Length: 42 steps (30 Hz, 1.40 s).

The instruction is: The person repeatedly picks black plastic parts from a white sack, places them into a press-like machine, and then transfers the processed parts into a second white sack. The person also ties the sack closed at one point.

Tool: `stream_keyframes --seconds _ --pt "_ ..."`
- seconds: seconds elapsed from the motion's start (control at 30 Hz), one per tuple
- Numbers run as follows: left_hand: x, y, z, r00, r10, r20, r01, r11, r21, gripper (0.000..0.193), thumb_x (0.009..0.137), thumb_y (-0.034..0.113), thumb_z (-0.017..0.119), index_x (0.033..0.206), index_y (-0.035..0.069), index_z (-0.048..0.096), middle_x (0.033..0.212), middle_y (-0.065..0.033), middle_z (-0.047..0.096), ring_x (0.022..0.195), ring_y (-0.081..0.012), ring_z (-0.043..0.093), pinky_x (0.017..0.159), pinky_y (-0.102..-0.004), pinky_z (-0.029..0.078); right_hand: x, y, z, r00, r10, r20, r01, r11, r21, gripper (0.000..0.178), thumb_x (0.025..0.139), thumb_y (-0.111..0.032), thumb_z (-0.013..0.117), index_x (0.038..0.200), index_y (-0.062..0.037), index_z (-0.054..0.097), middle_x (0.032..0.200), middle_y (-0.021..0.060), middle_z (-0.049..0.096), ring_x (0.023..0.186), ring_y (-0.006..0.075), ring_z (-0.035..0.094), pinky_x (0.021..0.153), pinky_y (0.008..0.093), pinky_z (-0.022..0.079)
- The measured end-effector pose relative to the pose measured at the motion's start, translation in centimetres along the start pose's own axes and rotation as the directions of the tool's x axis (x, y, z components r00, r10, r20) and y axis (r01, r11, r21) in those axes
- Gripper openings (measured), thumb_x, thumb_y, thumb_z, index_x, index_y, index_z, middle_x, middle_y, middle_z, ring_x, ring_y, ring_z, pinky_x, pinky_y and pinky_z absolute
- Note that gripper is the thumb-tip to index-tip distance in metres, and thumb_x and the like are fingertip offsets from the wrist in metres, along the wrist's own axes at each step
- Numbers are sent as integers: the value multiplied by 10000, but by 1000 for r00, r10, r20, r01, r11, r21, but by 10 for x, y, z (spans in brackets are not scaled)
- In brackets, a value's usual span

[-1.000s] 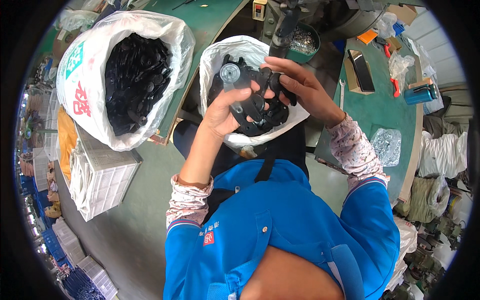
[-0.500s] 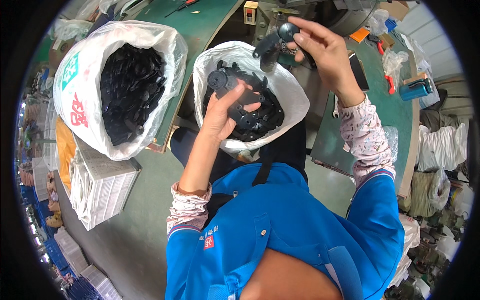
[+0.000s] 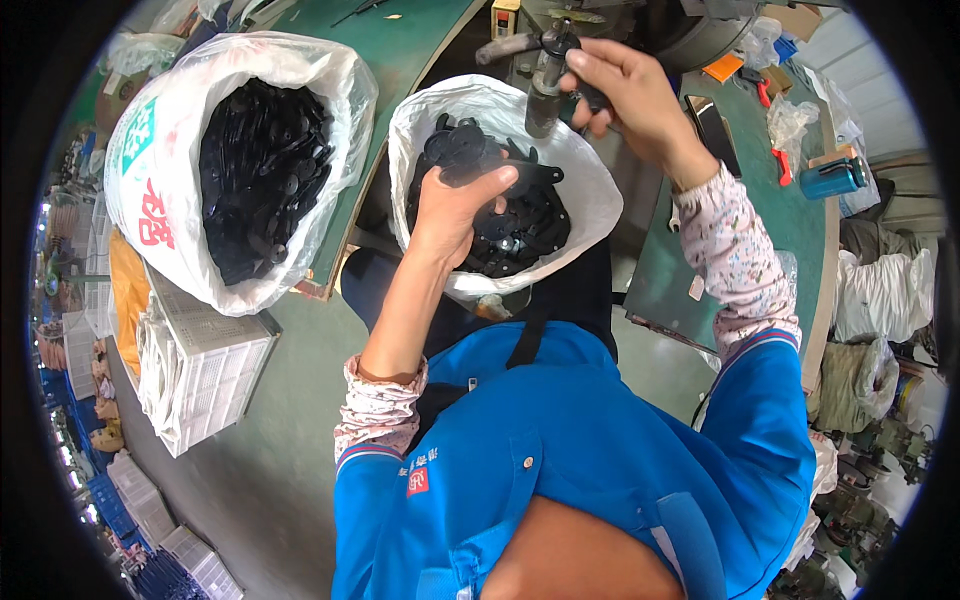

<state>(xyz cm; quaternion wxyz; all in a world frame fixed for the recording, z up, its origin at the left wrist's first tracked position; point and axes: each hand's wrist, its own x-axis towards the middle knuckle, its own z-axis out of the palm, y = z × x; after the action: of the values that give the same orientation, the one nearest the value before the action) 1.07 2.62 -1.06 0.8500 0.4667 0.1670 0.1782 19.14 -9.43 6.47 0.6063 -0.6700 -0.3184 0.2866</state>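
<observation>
My left hand [image 3: 445, 215] is closed around a few flat black plastic pieces with round ends [image 3: 458, 150], above an open white woven bag [image 3: 597, 205]. Inside that bag lie many similar black pieces [image 3: 525, 225]. Farther right, my right hand [image 3: 645, 110] pinches a black plastic piece with a round end [image 3: 560, 40] at the top of an upright metal cylinder [image 3: 543, 108]. One arm of this piece points left and is blurred. My fingers partly hide it, so I cannot tell whether it sits on the cylinder or just above.
At left, a second white bag [image 3: 165, 200] holds more black pieces, near a white crate [image 3: 215, 385]. A green worktable [image 3: 665, 285] on the right carries a blue bottle [image 3: 832, 178], red-handled tools [image 3: 780, 168] and a wrench [image 3: 675, 215]. Dark machinery [image 3: 705, 40] stands at the back.
My right hand has moved slightly left and down, bringing its black piece to the metal cylinder's top and turning it. My left hand has tilted its pieces and stays over the bag.
</observation>
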Motion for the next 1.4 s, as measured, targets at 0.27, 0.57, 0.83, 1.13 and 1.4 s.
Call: stream_keyframes --seconds 0.27,0.57,0.83,1.13,1.4 --pt "-3 -8 11 996 -31 82 7 963 268 248 722 71 778 907 16 623 768 -18 617 640 -108 564 542 -239 444 -35 51 25 885 98 454 81 930 -359 406 943 -359 517 1034 27 603 832 80 647 813 168 644 648 270 528" --pt "0 -4 -18 966 -251 -67 228 942 -245 197 880 215 628 935 26 613 828 -65 645 685 -151 614 542 -271 500 -68 31 26 905 -356 232 424 795 -434 319 933 -231 539 1187 -41 576 886 164 614 775 279 646 642 350 489" --pt "-1 -7 -5 898 -407 168 440 834 -333 228 862 231 658 965 36 604 851 -62 641 738 -167 628 604 -275 511 -71 35 29 515 -648 561 817 174 -549 411 809 -62 652 1213 -79 579 817 82 545 673 227 573 570 318 473" --pt "-3 -10 0 948 -311 71 319 917 -241 296 896 352 627 920 72 535 679 -21 536 671 -161 573 638 -347 523 -32 -7 2 941 -325 -96 317 944 -86 331 885 -82 600 1209 -15 582 889 63 642 741 107 628 625 218 496" --pt "6 -7 0 985 -170 23 163 889 -429 153 938 169 553 972 20 542 832 -83 571 780 -193 595 823 -420 567 25 -31 -13 995 -97 9 97 994 -47 324 929 -127 550 1202 47 533 802 93 642 520 83 557 414 189 420"
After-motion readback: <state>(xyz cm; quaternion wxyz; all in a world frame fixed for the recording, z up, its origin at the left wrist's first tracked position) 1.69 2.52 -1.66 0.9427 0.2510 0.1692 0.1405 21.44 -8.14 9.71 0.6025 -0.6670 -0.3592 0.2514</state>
